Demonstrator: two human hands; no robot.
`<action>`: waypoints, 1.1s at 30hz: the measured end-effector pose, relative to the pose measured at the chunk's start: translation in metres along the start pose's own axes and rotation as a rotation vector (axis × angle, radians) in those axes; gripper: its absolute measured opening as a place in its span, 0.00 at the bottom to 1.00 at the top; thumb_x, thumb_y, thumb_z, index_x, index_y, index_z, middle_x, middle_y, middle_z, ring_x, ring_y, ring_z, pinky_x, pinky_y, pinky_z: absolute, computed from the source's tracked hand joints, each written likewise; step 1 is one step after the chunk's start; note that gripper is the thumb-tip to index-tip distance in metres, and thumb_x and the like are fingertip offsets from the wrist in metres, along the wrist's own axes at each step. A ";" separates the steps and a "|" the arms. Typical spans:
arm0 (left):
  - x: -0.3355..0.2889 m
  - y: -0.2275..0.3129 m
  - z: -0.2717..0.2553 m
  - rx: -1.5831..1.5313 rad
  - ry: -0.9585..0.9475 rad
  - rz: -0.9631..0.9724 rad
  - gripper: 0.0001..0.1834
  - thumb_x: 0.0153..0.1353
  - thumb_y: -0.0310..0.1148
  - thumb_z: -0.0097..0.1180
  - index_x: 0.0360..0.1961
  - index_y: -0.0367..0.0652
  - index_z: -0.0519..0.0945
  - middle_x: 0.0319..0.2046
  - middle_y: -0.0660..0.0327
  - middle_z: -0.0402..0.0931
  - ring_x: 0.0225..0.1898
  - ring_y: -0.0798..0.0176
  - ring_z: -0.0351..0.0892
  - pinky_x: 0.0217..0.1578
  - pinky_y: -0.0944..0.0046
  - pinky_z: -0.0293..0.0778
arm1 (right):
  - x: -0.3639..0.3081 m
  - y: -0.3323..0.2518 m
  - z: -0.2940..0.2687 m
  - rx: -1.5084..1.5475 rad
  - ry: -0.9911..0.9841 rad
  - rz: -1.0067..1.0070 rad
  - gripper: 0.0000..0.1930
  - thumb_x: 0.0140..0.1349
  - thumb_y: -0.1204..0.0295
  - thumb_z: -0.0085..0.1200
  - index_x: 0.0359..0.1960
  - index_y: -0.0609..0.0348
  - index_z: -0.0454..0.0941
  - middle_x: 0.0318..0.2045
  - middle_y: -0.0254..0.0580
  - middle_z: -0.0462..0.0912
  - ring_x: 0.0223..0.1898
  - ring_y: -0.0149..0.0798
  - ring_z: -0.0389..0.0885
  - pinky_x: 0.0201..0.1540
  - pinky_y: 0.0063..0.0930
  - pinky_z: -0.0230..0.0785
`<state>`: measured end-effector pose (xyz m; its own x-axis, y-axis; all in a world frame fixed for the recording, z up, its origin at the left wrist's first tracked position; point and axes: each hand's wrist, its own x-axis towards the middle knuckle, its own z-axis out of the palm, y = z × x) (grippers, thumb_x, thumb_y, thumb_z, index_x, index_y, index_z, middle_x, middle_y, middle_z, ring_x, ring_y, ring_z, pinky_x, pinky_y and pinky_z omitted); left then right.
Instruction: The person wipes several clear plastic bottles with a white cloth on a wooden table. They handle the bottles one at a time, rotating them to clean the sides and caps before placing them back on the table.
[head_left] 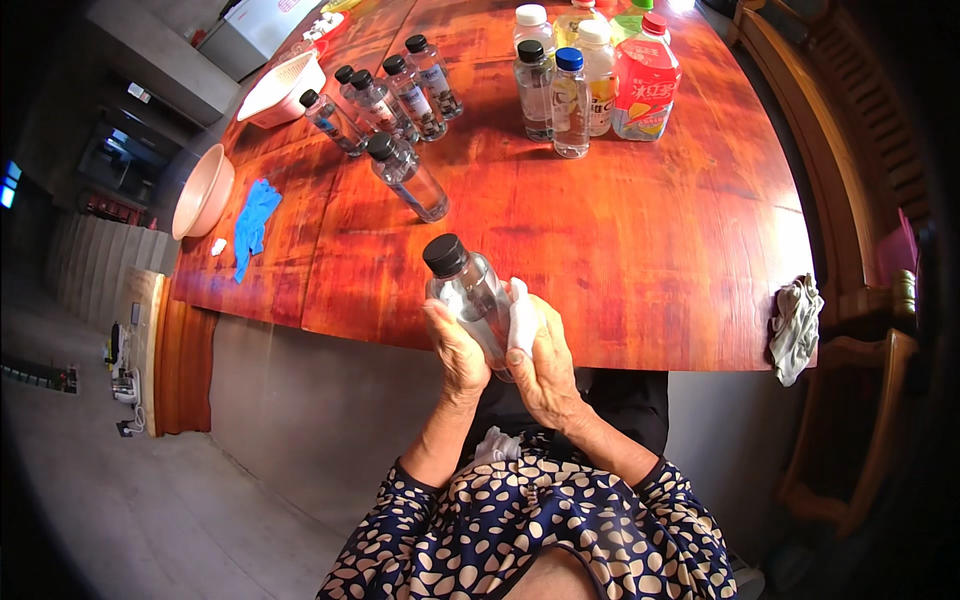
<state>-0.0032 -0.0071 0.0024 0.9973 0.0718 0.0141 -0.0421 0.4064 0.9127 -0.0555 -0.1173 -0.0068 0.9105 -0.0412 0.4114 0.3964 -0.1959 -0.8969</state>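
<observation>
Reddish wooden table (620, 230) fills the upper part of the view, with a grey floor and wall below its near edge. Just in front of that edge, over the person's lap, a clear plastic bottle (470, 295) with a black cap is held between both hands. Its long axis tilts, cap up and to the left, base down and to the right, hidden between the palms. The left hand (458, 350) is wrapped around the lower left side of the bottle, thumb up along the body. The right hand (543, 365) presses a white cloth (522, 318) against the bottle's right side, fingers closed over cloth and bottle together. Both hands are touching the bottle, so neither is nearer; the left carries it from below while the right works from the side.

Further out on the table, one more black-capped bottle (408, 178) stands alone, and behind it a cluster of similar bottles (385, 100). To the right stands a group of taller drink bottles (590, 75), one with a red label. At the far left lie a blue glove (252, 222), a pink basin (203, 190) and a white basket (282, 88). A grey rag (796, 328) hangs at the table's right corner beside a wooden chair (860, 400).
</observation>
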 end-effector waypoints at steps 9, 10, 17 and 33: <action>0.012 0.018 0.015 0.024 -0.007 -0.072 0.37 0.63 0.68 0.30 0.49 0.44 0.71 0.38 0.64 0.75 0.40 0.68 0.74 0.40 0.66 0.73 | 0.003 -0.002 -0.019 0.438 -0.013 0.188 0.31 0.57 0.67 0.61 0.59 0.67 0.64 0.52 0.48 0.71 0.53 0.42 0.71 0.57 0.33 0.61; 0.011 0.025 0.018 0.137 -0.054 -0.020 0.36 0.65 0.65 0.29 0.52 0.45 0.71 0.40 0.67 0.73 0.41 0.71 0.72 0.42 0.66 0.70 | 0.002 0.000 -0.018 0.410 0.011 0.165 0.31 0.56 0.68 0.61 0.59 0.68 0.64 0.52 0.48 0.71 0.52 0.41 0.71 0.56 0.33 0.61; -0.002 0.025 0.026 0.039 0.070 -0.031 0.31 0.69 0.59 0.30 0.51 0.42 0.70 0.46 0.64 0.72 0.48 0.68 0.70 0.49 0.66 0.67 | 0.009 0.001 -0.012 -0.183 0.084 -0.173 0.31 0.56 0.61 0.58 0.58 0.64 0.64 0.50 0.58 0.68 0.50 0.56 0.67 0.53 0.46 0.60; -0.023 -0.010 0.016 0.174 -0.044 0.090 0.42 0.61 0.69 0.33 0.54 0.37 0.66 0.45 0.60 0.68 0.47 0.66 0.67 0.48 0.65 0.65 | 0.077 -0.024 -0.025 0.208 -0.006 -0.105 0.10 0.61 0.77 0.41 0.39 0.69 0.72 0.38 0.52 0.76 0.39 0.54 0.74 0.46 0.39 0.66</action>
<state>-0.0247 -0.0275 -0.0002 0.9918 0.0594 0.1135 -0.1244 0.2363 0.9637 0.0017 -0.1404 0.0505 0.8633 -0.0254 0.5040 0.5043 0.0076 -0.8635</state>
